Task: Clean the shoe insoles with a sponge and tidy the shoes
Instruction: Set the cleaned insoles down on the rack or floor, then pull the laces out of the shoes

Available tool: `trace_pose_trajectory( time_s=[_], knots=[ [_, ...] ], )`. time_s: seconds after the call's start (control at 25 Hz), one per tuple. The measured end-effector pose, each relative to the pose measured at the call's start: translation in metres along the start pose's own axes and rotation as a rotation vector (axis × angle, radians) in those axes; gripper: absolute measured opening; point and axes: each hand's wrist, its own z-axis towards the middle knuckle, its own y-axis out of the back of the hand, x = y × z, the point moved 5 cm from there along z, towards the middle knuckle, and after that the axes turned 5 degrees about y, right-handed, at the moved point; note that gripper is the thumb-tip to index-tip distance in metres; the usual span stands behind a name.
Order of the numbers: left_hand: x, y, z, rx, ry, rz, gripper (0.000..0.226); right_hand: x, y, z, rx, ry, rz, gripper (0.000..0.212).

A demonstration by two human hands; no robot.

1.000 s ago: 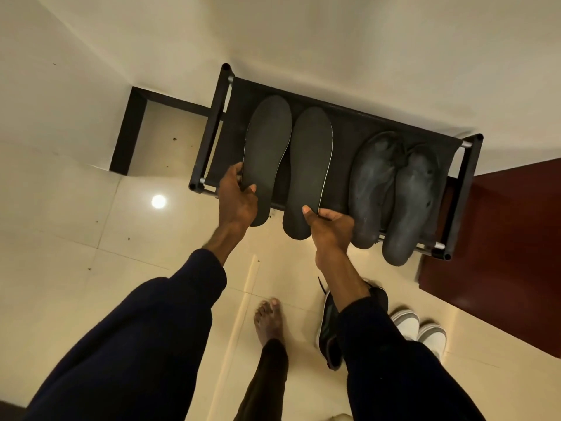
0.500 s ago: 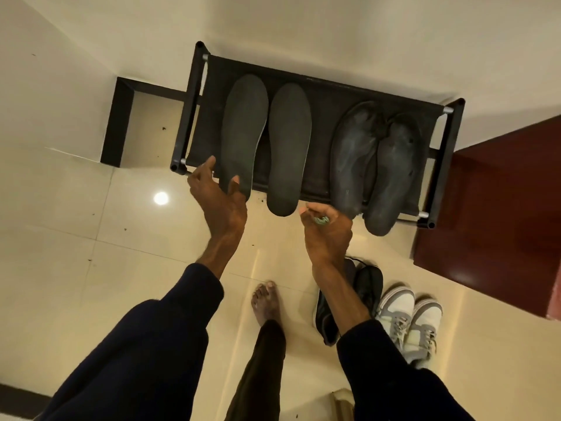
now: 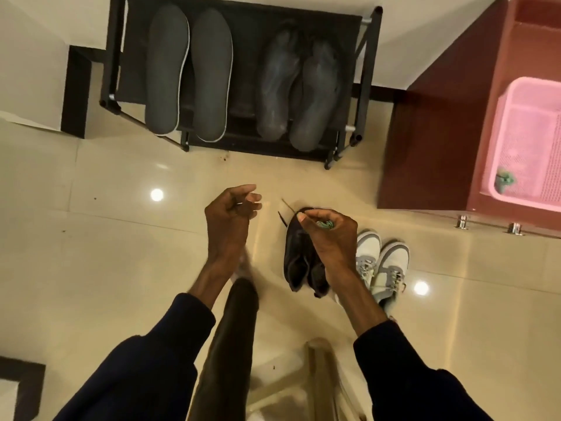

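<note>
1. My right grip is pinching a small green sponge scrap between thumb and forefinger, hovering over the black shoes on the floor.
2. My left grip is hanging over bare tile, fingers loosely curled, holding nothing.
3. The grey insoles are lying at the left end of the shoe rack and the dark insoles at the right end. All four are overhanging the front edge.
4. I'm expecting the insoles to be light, thin and floppy, bending if lifted by one tip. I'm judging the overhanging ends as the easy place to pinch, with the shelf supporting the rest while wiping.
5. The grey pair is looking matte and foam-like with a pale rim. The dark pair is looking worn, creased and patchy, probably needing more scrubbing.
6. The sponge scrap is looking soft and tiny, so it's likely covering little per stroke.
7. The white-grey sneakers are sitting just beside the black shoes, laces loose.
8. The pink basket, perforated plastic, is sitting on the red-brown cabinet.
</note>
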Motion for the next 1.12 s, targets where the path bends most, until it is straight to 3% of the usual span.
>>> trace_pose_trajectory(
  time_s=[0.16, 0.36, 0.68, 1.12],
  knots=[
    [0.041, -0.063, -0.074, 0.069, 0.114, -0.101, 0.023, -0.057, 0.080, -0.018, 0.125, -0.092, 0.076, 0.008],
    [0.103, -0.139, -0.142, 0.120, 0.224, -0.194, 0.025, -0.124, 0.184, -0.033, 0.184, -0.098, 0.114, 0.024],
    [0.172, -0.196, -0.163, 0.384, 0.248, 0.017, 0.018, -0.213, 0.260, -0.054, -0.027, -0.172, 0.442, 0.022],
    [0.097, -0.243, -0.212, 0.460, 0.138, 0.010, 0.031, -0.151, 0.305, -0.068, 0.034, -0.181, 0.574, 0.036]
  ],
)
